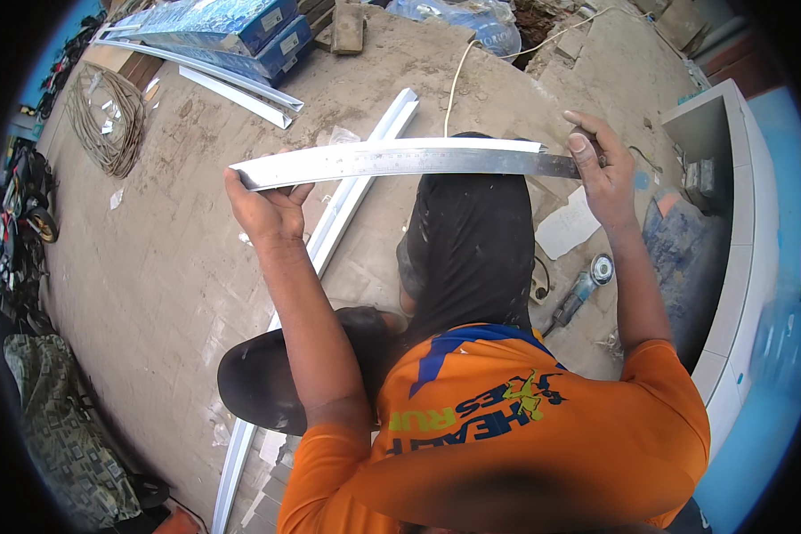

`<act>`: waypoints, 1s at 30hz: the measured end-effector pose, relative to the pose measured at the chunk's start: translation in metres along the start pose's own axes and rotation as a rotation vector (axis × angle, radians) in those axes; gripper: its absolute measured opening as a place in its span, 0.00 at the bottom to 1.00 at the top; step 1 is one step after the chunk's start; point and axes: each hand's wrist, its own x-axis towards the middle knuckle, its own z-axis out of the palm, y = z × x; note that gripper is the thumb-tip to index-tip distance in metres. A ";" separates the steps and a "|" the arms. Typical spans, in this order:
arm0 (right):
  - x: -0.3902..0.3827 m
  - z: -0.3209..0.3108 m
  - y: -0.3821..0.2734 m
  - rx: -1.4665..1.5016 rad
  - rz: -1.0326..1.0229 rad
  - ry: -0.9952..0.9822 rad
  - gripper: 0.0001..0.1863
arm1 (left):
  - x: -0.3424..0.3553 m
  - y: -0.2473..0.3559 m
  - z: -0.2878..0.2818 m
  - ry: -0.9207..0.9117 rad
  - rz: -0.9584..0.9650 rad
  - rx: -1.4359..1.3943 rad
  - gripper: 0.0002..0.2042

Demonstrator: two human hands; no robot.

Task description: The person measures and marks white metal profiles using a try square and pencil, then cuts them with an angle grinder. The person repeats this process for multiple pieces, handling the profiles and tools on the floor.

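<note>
evidently, both hands are busy at the ends of one span. the left hand (271, 212) pinches the left end of a short white channel profile (329, 158), thumb at its tip and fingers curled beneath; whether it also grips the ruler there is hard to tell. the right hand (607, 173) closes on the right end of a steel ruler (507, 163), thumb pressed on its face, index finger raised clear.

ruler and profile lie lengthwise against each other, raised in front of the person, across the black-trousered knee (472, 222). that pairing probably serves to set the graduated edge right along the white piece, and gripping only the far ends leaves the markings uncovered. the ruler runs past the profile's right end, which gives the right hand bare steel to hold. the bent knee sits under the middle, perhaps as a prop, though i cannot tell if it touches.

below, a long white profile (329, 227) slants over the paved floor (178, 258), passing beneath the held pair, likely laid flat because of its length. an angle grinder (578, 292) rests by the right forearm, seemingly parked within easy reach. shorter white lengths (236, 96) lie near blue cartons (240, 40), with a wire coil (107, 125) beside them.
</note>
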 end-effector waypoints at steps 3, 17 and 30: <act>0.015 -0.003 -0.023 0.483 0.230 -0.109 0.22 | 0.005 -0.003 0.000 0.024 0.014 -0.019 0.34; 0.066 0.101 -0.067 0.507 0.045 -0.516 0.20 | 0.013 -0.010 -0.007 0.027 -0.004 -0.055 0.31; 0.061 0.120 -0.053 0.290 -0.153 -0.375 0.13 | 0.011 -0.011 0.000 0.034 0.017 -0.029 0.30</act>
